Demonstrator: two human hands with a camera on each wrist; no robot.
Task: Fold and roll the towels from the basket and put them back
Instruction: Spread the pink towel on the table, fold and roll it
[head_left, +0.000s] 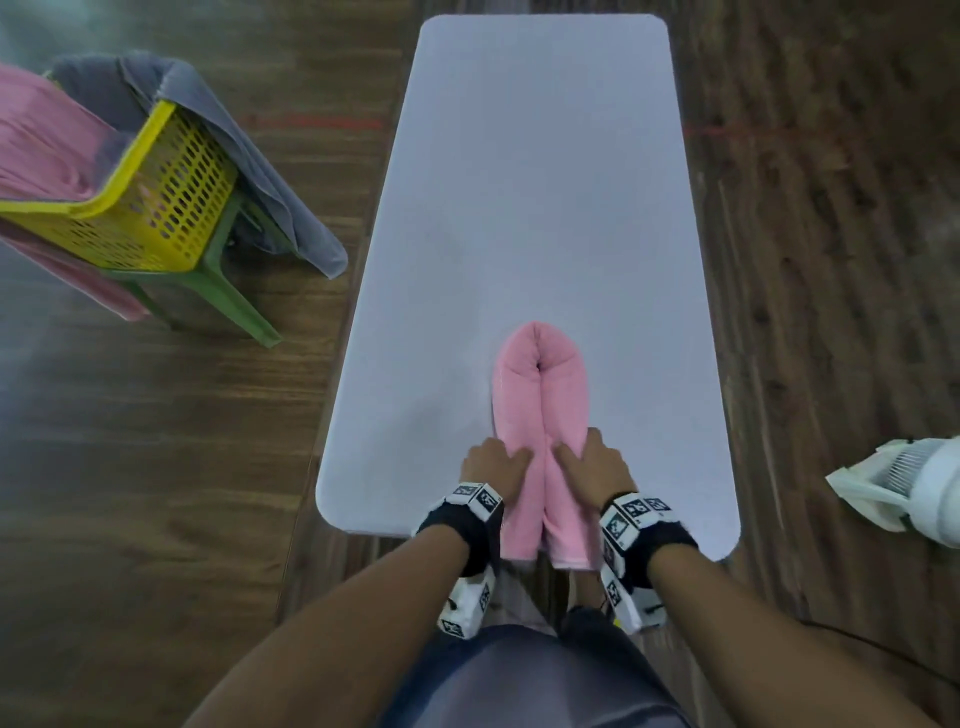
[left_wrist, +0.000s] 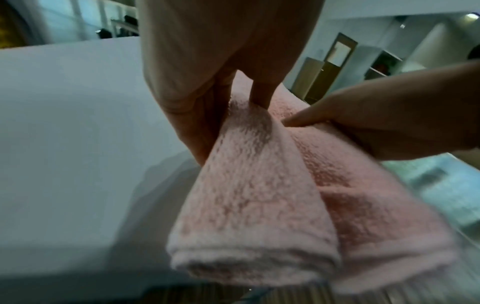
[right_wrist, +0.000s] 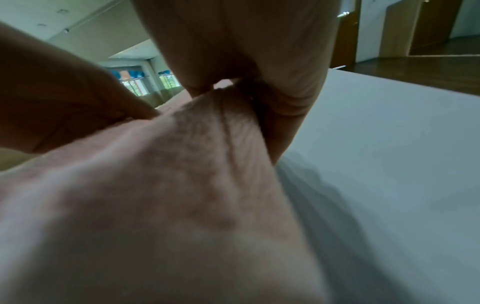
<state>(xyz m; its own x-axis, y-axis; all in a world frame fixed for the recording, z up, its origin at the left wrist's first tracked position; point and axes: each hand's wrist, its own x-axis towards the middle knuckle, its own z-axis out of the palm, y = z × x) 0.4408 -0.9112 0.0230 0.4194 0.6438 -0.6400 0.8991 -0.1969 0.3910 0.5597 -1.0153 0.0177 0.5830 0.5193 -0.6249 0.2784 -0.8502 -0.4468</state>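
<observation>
A pink towel (head_left: 537, 395), folded lengthwise into two thick rolls side by side, lies on the white table (head_left: 540, 182) and runs from mid-table to the near edge, where its end hangs over. My left hand (head_left: 493, 462) grips the left fold, thumb on top and fingers down its side (left_wrist: 228, 115). My right hand (head_left: 592, 462) grips the right fold the same way (right_wrist: 241, 115). The towel's layered end (left_wrist: 254, 205) shows close up, blurred in the right wrist view (right_wrist: 155, 205).
A yellow basket (head_left: 156, 197) sits on a green stool (head_left: 218, 291) to the left of the table, with a pink towel (head_left: 41, 140) and a grey towel (head_left: 234, 156) draped over it. A white fan-like object (head_left: 914, 488) stands on the wooden floor at right.
</observation>
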